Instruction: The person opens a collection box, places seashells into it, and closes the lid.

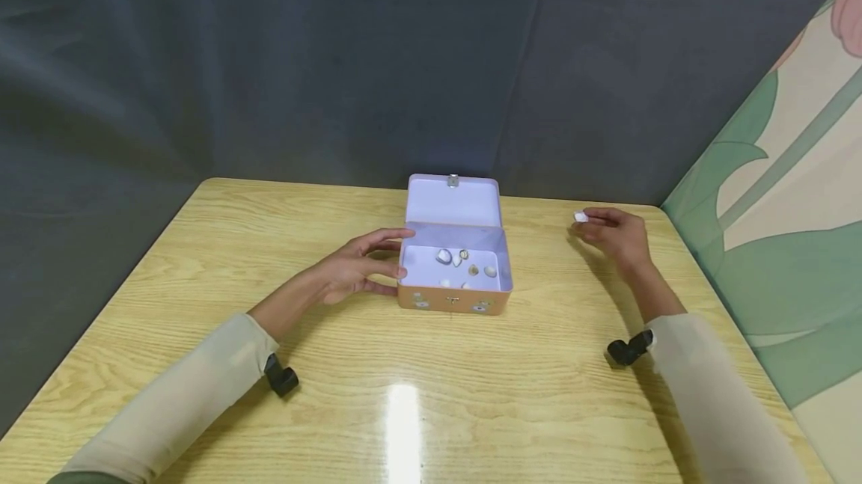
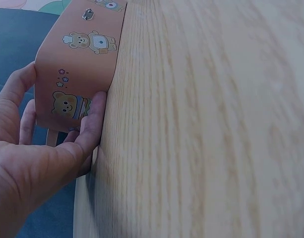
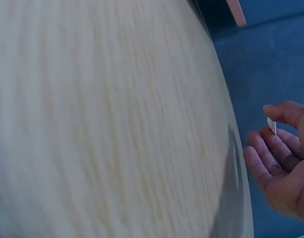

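Observation:
An orange tin box point(image 1: 453, 300) stands on the table with its lid point(image 1: 453, 200) raised at the back. Several small shells point(image 1: 443, 256) lie scattered over its pale lilac floor. My left hand point(image 1: 360, 263) holds the box's left end, thumb and fingers spread across that side. Seen from the left wrist, the left hand point(image 2: 47, 148) spans the end printed with a bear, close to a handle point(image 2: 52, 138). Out to the right of the box, my right hand point(image 1: 614, 235) pinches a small white shell-like piece point(image 1: 581, 217) between thumb and fingers, above the table.
The wooden table point(image 1: 323, 409) ends at the back against a dark curtain point(image 1: 364, 65). A patterned panel with leaves point(image 1: 801, 244) borders the right edge. The lid's metal clasp point(image 1: 453, 180) points up. Black wrist cameras point(image 1: 629, 349) sit at both sleeves.

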Demonstrator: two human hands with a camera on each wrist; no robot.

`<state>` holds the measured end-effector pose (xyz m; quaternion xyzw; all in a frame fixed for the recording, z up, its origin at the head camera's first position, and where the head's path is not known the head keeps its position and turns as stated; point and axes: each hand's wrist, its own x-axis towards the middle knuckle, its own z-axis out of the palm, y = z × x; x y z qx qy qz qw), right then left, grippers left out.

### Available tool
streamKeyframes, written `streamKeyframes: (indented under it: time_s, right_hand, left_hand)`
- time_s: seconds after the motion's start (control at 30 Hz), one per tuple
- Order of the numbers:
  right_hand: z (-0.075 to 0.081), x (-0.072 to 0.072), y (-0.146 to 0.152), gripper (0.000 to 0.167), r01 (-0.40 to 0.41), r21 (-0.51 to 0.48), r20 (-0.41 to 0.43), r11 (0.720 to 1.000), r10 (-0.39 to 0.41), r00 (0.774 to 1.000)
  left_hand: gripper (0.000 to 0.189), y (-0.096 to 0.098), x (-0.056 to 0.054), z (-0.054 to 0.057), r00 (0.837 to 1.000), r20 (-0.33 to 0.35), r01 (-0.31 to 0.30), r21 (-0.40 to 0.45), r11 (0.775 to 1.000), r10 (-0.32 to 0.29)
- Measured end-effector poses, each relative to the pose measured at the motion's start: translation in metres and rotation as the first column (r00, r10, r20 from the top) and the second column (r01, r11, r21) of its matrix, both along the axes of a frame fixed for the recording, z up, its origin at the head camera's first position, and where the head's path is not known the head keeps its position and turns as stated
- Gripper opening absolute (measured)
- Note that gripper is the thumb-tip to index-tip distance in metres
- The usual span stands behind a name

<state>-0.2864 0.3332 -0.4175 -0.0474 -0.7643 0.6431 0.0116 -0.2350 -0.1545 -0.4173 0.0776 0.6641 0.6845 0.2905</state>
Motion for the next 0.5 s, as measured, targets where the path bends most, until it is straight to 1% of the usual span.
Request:
streamKeyframes:
  time_s: [0.03, 0.13, 0.27, 0.5]
  right_hand:
    - [-0.001, 0.001, -0.002, 0.056, -0.016, 0.006, -0.006, 1.000, 0.016, 1.000]
    - [-0.003, 0.005, -0.010, 0.055, -0.050, 0.075, -0.028, 0.996, 0.052, 0.998]
    - [-0.003, 0.011, -0.020, 0.054, -0.059, 0.159, -0.061, 0.986, 0.069, 0.996]
    - [0.003, 0.022, -0.039, 0.052, -0.076, 0.181, -0.098, 0.981, 0.095, 0.991]
  left_hand:
    - [0.077, 0.000, 0.000, 0.000, 1.000, 0.001, -0.001, 0.000, 1.000, 0.001]
    - [0.078, -0.001, 0.001, 0.000, 1.000, 0.000, 0.000, 0.003, 1.000, 0.000]
    - [0.079, -0.001, 0.002, -0.001, 1.000, 0.001, 0.003, 0.007, 1.000, -0.003]
    - [0.078, -0.002, 0.002, -0.002, 1.000, 0.009, -0.003, -0.001, 1.000, 0.003]
